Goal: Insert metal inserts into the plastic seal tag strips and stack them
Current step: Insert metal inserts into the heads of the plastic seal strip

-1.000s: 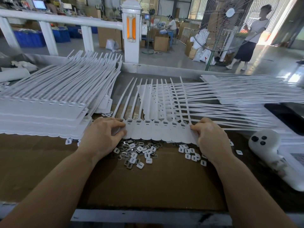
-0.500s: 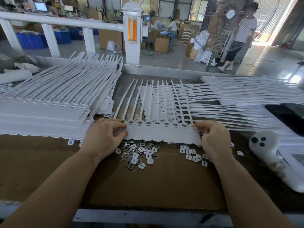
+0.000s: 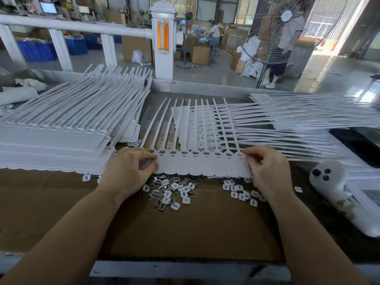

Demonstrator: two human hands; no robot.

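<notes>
A white sheet of joined seal tag strips (image 3: pixel 202 164) lies across the middle of the cardboard, tails pointing away from me. My left hand (image 3: pixel 127 170) pinches its left end and my right hand (image 3: pixel 267 171) pinches its right end. Dark inserts show in the slots along the heads. A loose pile of metal inserts (image 3: pixel 172 189) and small white clips (image 3: pixel 240 192) lies just under the sheet's near edge. A tall stack of strip sheets (image 3: pixel 55 140) sits to the left.
More strip sheets (image 3: pixel 298 116) fan out on the right, overlapping under the held sheet. A white handheld device (image 3: pixel 345 194) lies at the right edge. The brown cardboard work surface (image 3: pixel 185 227) spreads toward me. A white railing and a fan stand beyond the table.
Both hands have kept hold of the sheet's ends. The sheet's heads have lifted slightly off the insert pile, and my right fingers have shifted onto its right corner.
</notes>
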